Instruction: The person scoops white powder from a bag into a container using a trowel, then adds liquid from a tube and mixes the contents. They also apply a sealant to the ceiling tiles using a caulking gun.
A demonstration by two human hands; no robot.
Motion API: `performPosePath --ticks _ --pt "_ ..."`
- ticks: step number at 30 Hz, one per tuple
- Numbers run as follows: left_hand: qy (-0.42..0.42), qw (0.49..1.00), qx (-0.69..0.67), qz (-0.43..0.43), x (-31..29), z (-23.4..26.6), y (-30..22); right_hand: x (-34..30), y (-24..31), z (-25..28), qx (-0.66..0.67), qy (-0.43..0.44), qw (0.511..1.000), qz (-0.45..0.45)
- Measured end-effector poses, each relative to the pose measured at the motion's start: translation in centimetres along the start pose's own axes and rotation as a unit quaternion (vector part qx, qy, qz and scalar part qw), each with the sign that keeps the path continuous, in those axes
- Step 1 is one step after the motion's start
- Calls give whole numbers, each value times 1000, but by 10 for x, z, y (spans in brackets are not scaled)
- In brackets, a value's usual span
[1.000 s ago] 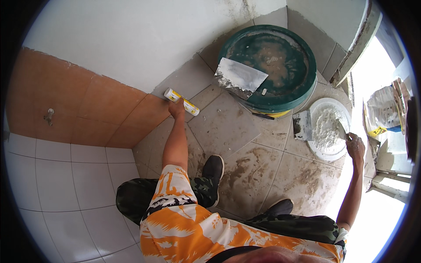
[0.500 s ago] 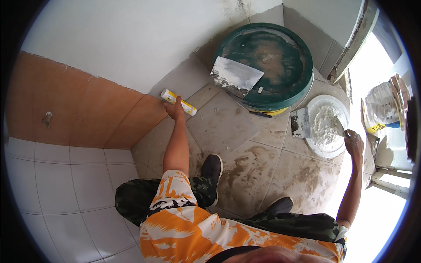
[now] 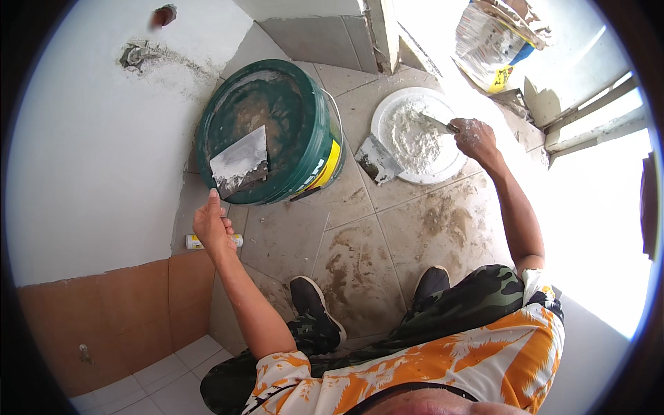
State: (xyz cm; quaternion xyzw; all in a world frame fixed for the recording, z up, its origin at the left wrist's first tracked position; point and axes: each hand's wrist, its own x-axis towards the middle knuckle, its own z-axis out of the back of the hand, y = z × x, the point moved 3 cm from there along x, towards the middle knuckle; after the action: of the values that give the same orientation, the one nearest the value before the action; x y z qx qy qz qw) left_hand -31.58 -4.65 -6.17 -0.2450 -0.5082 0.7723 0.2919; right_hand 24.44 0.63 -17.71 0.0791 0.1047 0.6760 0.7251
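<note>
My left hand reaches the near rim of the green bucket lid, fingers curled, thumb tip at the corner of a wide scraper. The scraper lies on the lid with white paste on its blade; its handle is hidden. Below that wrist a white and yellow tube rests on the floor, partly covered by my hand. My right hand is closed round a putty knife, whose blade is in white powder on a round white tray. Another metal scraper blade leans at the tray's left rim.
The lidded green bucket stands against the white wall. A torn bag sits beyond the tray by a bright doorway. Brown tiles line the lower left wall. Smudged floor tiles lie around my shoes.
My left hand has let go of the tube, now on the floor, and moved to the scraper on the lid. My view has turned right. The putty knife stays in my right hand.
</note>
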Motion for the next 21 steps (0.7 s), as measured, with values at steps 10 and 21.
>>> performPosePath --ticks 10,21 --pt "313 868 99 -373 -172 -139 18 -14 -31 -10 47 -4 998 -34" --pt "360 800 461 -135 -115 -322 113 -31 -35 -5 100 -4 993 -56"
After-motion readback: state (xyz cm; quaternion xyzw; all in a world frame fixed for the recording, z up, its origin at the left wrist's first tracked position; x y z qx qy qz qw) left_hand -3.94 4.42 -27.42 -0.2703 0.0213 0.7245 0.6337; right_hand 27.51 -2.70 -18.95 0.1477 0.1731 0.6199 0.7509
